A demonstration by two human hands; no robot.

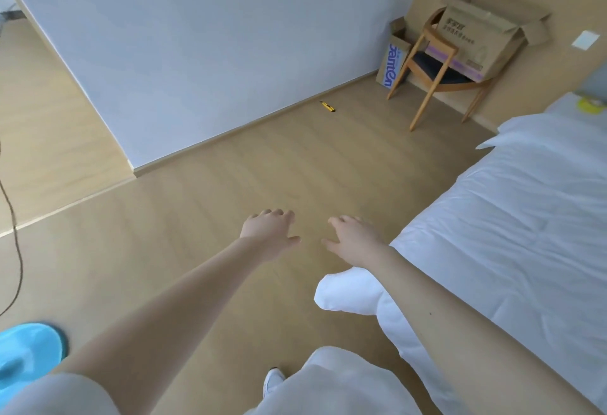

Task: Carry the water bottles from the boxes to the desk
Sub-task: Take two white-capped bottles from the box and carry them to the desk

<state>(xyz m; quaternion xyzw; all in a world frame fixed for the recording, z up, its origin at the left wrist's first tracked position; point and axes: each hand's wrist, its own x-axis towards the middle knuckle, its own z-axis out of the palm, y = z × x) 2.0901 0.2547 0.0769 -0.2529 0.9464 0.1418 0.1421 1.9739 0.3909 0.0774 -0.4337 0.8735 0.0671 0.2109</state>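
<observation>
Both hands are empty: left hand (269, 234) and right hand (353, 240) are held out low over the floor, fingers loosely spread, gripping nothing. No water bottles show; they're presumably inside the open box (483, 38) perched on the chair (433, 73) or the smaller box (394, 60) on the floor just beside it, far right corner, and the desk is out of view. Risks: a yellow box cutter (327, 106) lies on the floor by the wall near the walking line, the bed (509, 217) crowds the right, and a careless pull could tip the perched box.
</observation>
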